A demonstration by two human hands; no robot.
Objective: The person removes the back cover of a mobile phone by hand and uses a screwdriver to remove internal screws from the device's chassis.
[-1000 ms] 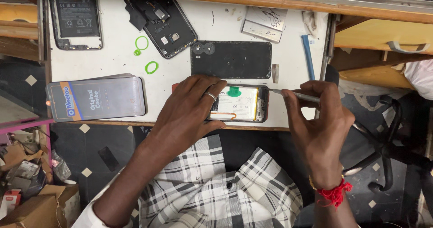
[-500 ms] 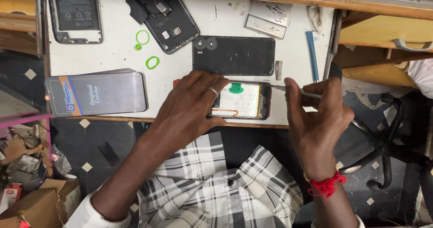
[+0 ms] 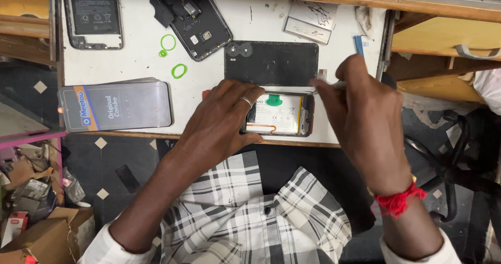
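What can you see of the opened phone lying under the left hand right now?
The opened phone lies flat, back cover off, at the near edge of the white table. Inside its dark frame sits a pale battery with a green tab at its top edge and a thin orange line along its bottom edge. The left hand covers and presses its left end. The right hand holds a thin metal tool with its tip at the phone's upper right corner.

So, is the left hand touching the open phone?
Touching. The head view shows the left hand lying flat over the left end of the open phone, its fingers covering that end, with no gap visible between them.
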